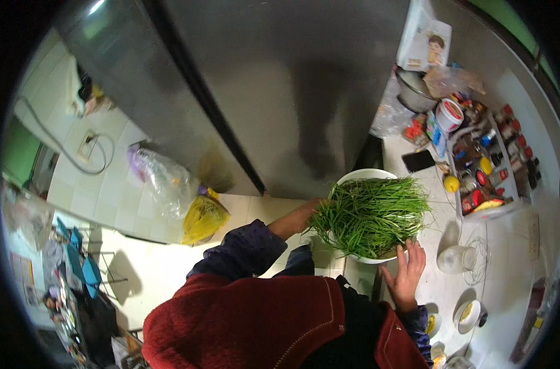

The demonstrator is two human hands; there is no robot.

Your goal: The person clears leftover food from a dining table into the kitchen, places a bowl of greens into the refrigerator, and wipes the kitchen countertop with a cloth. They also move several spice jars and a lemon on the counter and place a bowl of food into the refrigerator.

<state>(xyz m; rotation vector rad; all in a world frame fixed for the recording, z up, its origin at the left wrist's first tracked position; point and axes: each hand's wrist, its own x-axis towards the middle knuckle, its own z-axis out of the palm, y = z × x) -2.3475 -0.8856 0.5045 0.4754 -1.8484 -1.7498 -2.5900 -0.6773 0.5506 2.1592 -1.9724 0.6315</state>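
Observation:
A heap of long green chives or similar thin-leaved greens [377,214] fills a white basin [367,174] in front of me, at the counter's edge. My left hand [305,217] reaches to the basin's left side. Drooping leaves hide its fingers, so its grip cannot be made out. At the near right, my right hand [410,272] rests its fingertips by the basin's rim and the ends of the greens. Its thumb and fingers are spread, with nothing visible enclosed in them.
A grey refrigerator [261,92] stands ahead. On the counter are a black phone [418,160], a tray of seasoning jars [510,184], a glass jar [455,259], a white bowl [467,317] and a metal pot [416,90]. A yellow plastic bag [206,219] hangs at left.

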